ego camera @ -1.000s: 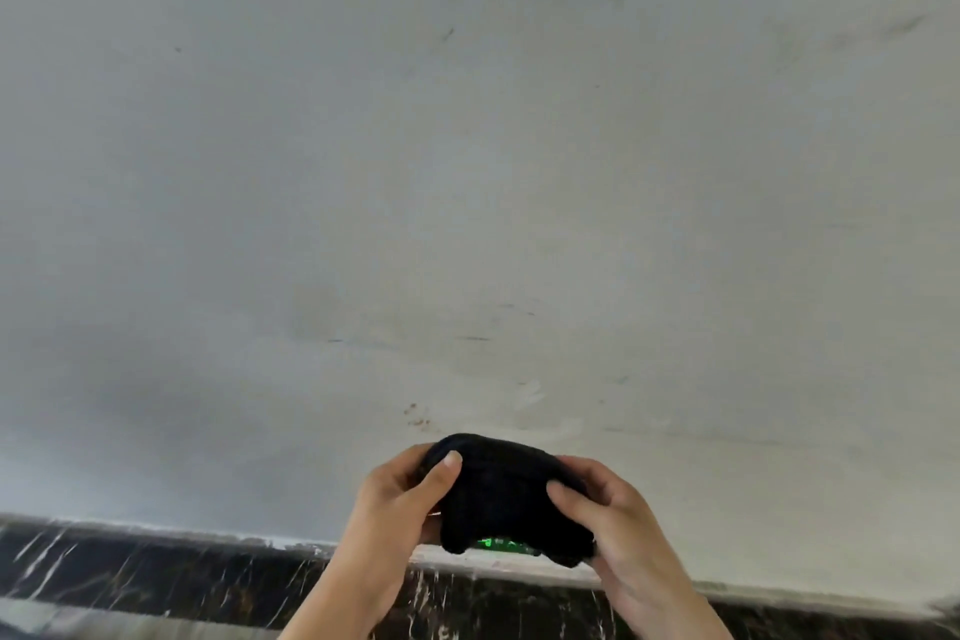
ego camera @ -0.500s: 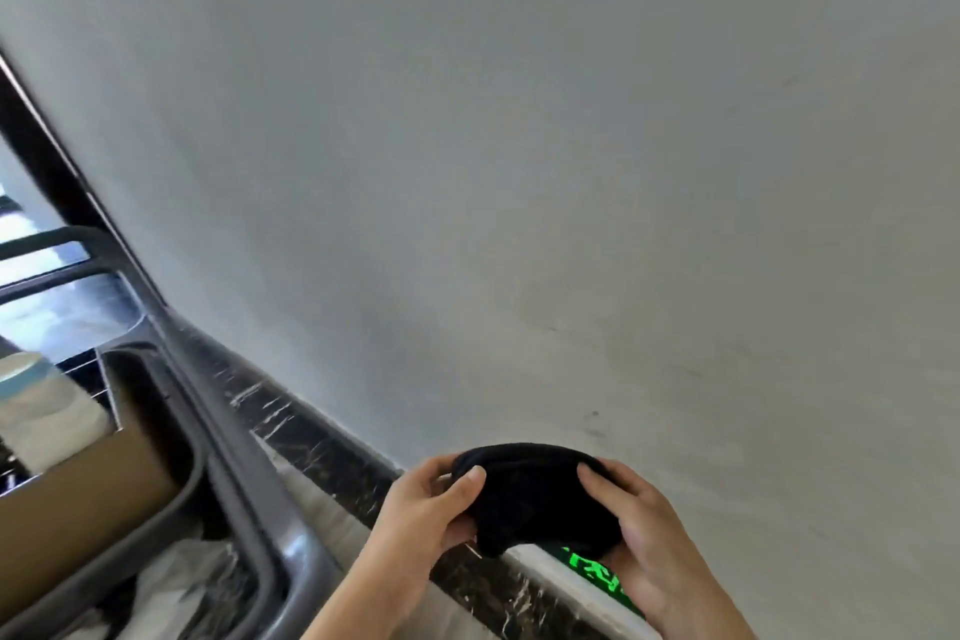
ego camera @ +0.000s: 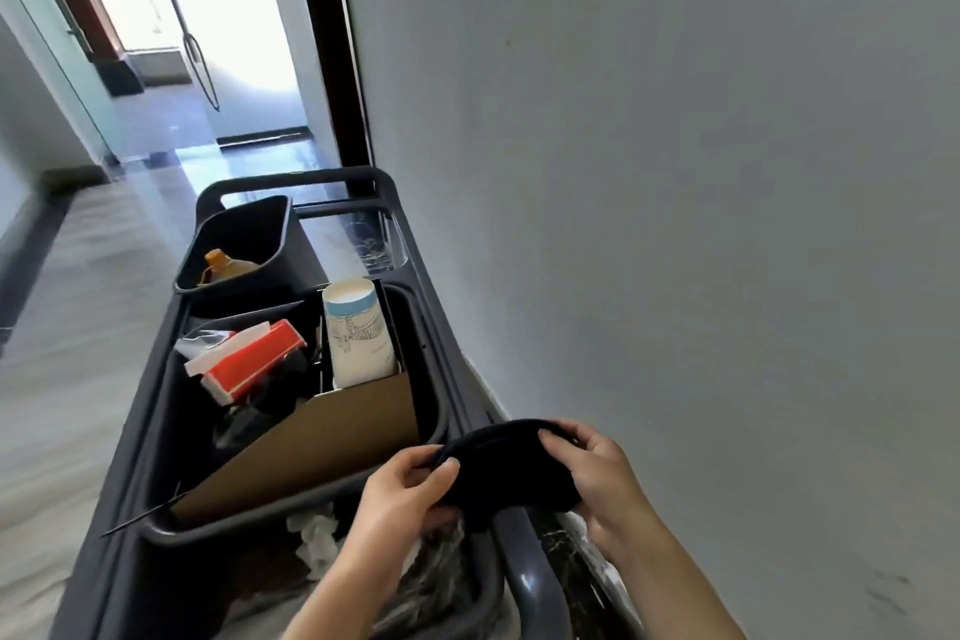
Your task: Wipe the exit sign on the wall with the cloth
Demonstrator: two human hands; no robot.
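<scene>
While both hands (ego camera: 395, 489) (ego camera: 597, 473) pinch the dark cloth (ego camera: 509, 468) above the cart (ego camera: 447, 379), no exit sign shows, so its wiping cannot be judged.

A building corridor under cleaning: a dark grey housekeeping cart (ego camera: 447, 379) stands just beside the plain white wall (ego camera: 675, 172) at 3 o'clock, polished stone floor (ego camera: 78, 327) at 9 o'clock, glass entrance doors (ego camera: 171, 16) bright with daylight at 11 o'clock
</scene>
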